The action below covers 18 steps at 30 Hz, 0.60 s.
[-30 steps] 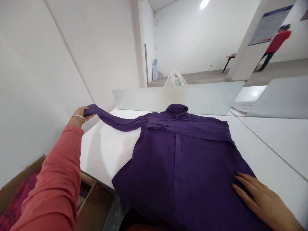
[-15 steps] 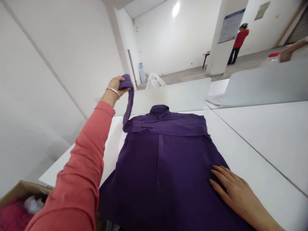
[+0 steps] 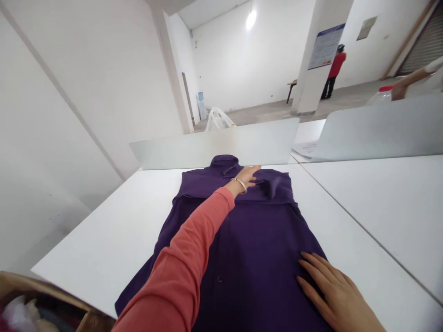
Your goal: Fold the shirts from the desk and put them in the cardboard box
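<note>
A purple shirt [image 3: 256, 244] lies front up on the white table, its collar at the far end and its sleeves folded across the chest. My left hand [image 3: 247, 176], with a silver bangle at the wrist, reaches over the upper chest just below the collar. Its fingers are stretched out and apart, above or on the folded sleeve [image 3: 275, 186]; whether they touch the cloth I cannot tell. Flat on the shirt's lower right edge rests my right hand [image 3: 332, 293], fingers extended. My left forearm hides part of the shirt's left front.
Frosted panels [image 3: 214, 145] stand along the far edge of the white table [image 3: 104, 230]. A cardboard box [image 3: 44, 290] with cloth sits at lower left. Behind the panels are a white plastic bag [image 3: 218, 119], a red-lidded container [image 3: 382, 93], another person's arm and a person in red.
My left hand has carried the raised sleeve from the left across the chest to the right and laid it there, its fingers now apart. My right hand stays on the shirt.
</note>
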Tool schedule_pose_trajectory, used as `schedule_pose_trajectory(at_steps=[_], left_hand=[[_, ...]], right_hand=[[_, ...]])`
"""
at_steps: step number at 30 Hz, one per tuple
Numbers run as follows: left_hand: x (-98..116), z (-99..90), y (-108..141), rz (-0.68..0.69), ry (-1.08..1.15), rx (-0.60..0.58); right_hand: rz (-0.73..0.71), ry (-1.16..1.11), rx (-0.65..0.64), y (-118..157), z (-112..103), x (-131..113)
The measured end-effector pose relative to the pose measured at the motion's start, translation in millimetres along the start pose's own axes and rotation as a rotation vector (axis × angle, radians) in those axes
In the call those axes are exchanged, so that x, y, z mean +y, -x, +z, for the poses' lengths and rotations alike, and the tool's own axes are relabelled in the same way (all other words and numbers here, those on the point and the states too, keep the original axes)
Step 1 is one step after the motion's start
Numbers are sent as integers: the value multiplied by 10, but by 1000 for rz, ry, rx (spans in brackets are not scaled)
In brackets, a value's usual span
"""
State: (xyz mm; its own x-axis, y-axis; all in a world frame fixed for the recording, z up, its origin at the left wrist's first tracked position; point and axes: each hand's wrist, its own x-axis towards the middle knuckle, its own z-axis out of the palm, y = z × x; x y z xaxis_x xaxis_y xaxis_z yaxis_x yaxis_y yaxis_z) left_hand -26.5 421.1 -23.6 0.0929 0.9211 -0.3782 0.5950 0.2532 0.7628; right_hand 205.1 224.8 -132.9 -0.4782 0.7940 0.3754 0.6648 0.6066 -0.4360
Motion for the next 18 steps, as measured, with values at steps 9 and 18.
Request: schedule_pose_trajectory(at_steps=[9,18], left_hand=[[-510,-916,454,-62,-548,232],[-1610,-1587,1138,-267,-926,269]], right_hand=[[88,-37,-122,-66,-151,-73],[140,-128,-400,-184,-391,-60]])
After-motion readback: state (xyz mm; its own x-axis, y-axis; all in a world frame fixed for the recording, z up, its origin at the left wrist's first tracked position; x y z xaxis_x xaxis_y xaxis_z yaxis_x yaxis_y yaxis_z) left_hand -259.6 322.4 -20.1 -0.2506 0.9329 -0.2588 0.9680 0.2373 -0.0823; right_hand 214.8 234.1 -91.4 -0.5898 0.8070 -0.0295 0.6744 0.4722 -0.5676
